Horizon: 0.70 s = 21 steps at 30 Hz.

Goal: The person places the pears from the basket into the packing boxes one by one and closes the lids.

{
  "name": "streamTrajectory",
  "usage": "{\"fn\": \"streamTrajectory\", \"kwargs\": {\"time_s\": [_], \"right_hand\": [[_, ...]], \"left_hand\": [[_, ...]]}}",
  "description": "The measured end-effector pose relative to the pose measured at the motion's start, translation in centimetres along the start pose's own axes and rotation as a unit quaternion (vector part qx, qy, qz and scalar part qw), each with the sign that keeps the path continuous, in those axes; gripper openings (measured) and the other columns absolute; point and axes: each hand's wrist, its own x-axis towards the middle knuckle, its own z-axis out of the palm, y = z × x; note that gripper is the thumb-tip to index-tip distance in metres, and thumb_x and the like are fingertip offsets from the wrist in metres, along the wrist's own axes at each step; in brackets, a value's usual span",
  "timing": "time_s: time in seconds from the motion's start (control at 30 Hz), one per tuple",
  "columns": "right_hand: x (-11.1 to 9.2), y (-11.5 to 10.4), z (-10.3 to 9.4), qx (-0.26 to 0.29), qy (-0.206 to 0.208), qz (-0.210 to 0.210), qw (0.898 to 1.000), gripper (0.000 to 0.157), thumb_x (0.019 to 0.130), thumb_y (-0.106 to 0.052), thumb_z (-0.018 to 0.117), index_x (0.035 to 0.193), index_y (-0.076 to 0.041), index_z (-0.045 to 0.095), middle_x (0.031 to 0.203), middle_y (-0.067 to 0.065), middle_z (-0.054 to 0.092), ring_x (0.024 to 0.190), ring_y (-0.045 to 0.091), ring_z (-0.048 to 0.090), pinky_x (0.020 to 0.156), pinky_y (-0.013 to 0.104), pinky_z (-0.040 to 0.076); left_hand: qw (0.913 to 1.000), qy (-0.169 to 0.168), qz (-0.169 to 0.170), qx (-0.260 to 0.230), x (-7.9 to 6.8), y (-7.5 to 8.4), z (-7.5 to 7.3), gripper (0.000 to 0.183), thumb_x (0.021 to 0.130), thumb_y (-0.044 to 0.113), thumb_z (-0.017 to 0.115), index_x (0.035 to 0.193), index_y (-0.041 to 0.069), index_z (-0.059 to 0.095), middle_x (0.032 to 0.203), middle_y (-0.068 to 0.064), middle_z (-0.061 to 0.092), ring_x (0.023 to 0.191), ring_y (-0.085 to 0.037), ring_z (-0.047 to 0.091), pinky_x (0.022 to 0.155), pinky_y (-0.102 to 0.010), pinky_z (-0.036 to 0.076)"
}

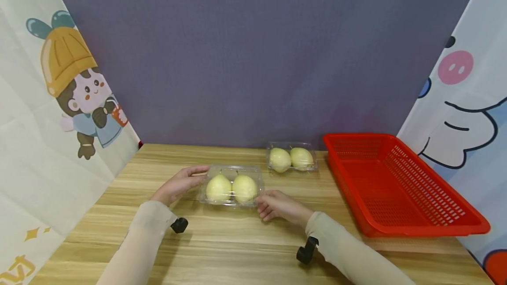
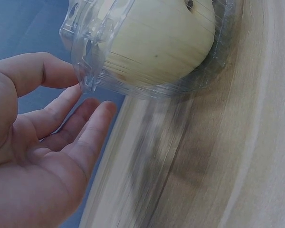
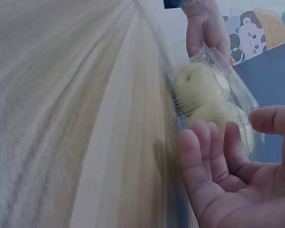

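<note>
A clear plastic box with two pale yellow pears inside is between the two hands, close over the wooden table. At its left end, the left hand pinches the rim between thumb and index finger, while its other fingers spread loosely below. The right hand holds the near right corner with thumb and index finger; its remaining fingers are bent beside the box. Farther back, a second clear box holds two more pears.
A red plastic basket with perforated walls stands on the right side of the wooden table. Behind the table hangs a dark grey-blue cloth, with cartoon-printed white sheets at both sides.
</note>
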Motion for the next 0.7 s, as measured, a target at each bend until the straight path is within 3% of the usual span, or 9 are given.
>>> {"fn": "streamTrajectory", "kwargs": {"time_s": [0.47,0.7], "right_hand": [[-0.18,-0.25,0.32,0.008,-0.016,-0.008,1.0,0.029,0.102,-0.022,0.054,0.101,0.007,0.058,0.084,0.006,0.059,0.073,0.015,0.057,0.067,0.025,0.056],[-0.3,-0.2,0.55,0.011,-0.01,-0.005,1.0,0.028,0.102,-0.022,0.054,0.099,0.005,0.059,0.083,0.005,0.06,0.071,0.014,0.057,0.065,0.025,0.057]], "left_hand": [[1.0,-0.003,0.003,0.003,0.22,-0.19,-0.17,0.055,0.105,0.011,0.053,0.153,-0.005,0.031,0.157,-0.025,0.03,0.141,-0.043,0.032,0.117,-0.057,0.028],[1.0,-0.003,-0.003,0.002,-0.63,0.03,0.22,0.058,0.104,0.006,0.05,0.154,-0.008,0.023,0.153,-0.032,0.031,0.139,-0.047,0.033,0.115,-0.056,0.032]]}}
